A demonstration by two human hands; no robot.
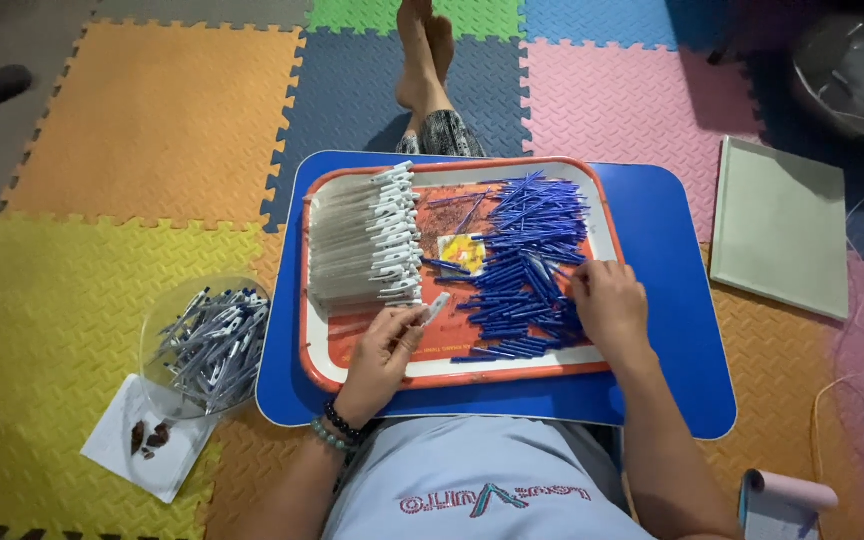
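Note:
An orange-rimmed tray (324, 372) rests on a blue lap table (672, 330). On its left lies a row of grey pen barrels with white caps (367, 235). A heap of blue pen refills (527, 265) fills its right half. My left hand (387, 350) pinches one grey pen barrel (436, 307) near the tray's front. My right hand (607, 305) rests on the blue refills with fingers curled into the heap; whether it grips one is hidden.
A clear bowl of assembled pens (207, 340) stands on the foam mat at left, beside a white paper (142, 450) with small brown bits. A pale board (780, 225) lies to the right. My bare feet (424, 55) stretch ahead. Cables lie far right.

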